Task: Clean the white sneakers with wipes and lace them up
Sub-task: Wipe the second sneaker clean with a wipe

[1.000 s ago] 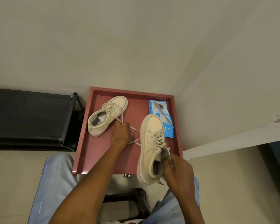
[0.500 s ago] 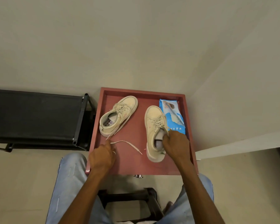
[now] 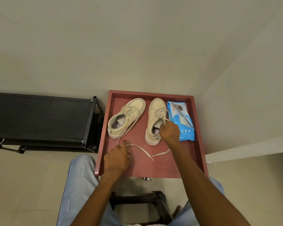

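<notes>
Two cream-white sneakers stand on a red tray (image 3: 201,144). The left sneaker (image 3: 131,111) lies angled, toe to the far right, and its lace (image 3: 129,129) trails down to my left hand (image 3: 118,158), which pinches the lace near the tray's front left. The right sneaker (image 3: 155,115) points away from me. My right hand (image 3: 169,132) sits at its heel opening, closed on that shoe's lace (image 3: 166,117). A loose lace end (image 3: 160,154) lies on the tray between my arms. A blue wipes pack (image 3: 181,121) lies flat right of the right sneaker.
A black shoe rack (image 3: 39,116) stands left of the tray. A dark stool (image 3: 137,201) sits between my knees, which are in light blue jeans. Pale walls close the corner behind and to the right of the tray.
The right sneaker went from the tray's front edge to the back beside the wipes, my right hand with it. My left hand drew the left shoe's lace toward me.
</notes>
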Motion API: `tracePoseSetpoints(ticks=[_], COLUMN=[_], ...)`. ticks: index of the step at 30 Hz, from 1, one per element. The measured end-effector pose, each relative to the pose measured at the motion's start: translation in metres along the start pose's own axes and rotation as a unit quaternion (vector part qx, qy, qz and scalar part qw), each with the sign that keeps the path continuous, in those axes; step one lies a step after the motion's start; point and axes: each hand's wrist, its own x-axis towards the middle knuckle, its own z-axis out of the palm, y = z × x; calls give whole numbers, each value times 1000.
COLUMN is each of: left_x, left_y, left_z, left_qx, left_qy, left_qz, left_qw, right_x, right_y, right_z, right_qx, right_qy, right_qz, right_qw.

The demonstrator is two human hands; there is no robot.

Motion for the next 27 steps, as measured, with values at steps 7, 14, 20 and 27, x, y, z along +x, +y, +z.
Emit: tracePoseSetpoints(ticks=[7, 14, 20, 27], left_x=[21, 60, 59, -8], left_y=[-3, -24, -34, -49], left_z=[-38, -57, -65, -93], left_qx=[-32, 18, -92, -218], left_qy=[163, 25, 47, 143], left_qz=[-24, -20, 10, 64], left_qw=[986, 999, 995, 963], right_x=[-2, -38, -97, -145], right_y=[7, -2, -6, -13], right_z=[3, -19, -29, -25], right_qx=[4, 75, 188, 397], right_qy=[33, 118, 106, -51], right_qz=[-17, -46, -72, -25], right_qw=[999, 989, 974, 916])
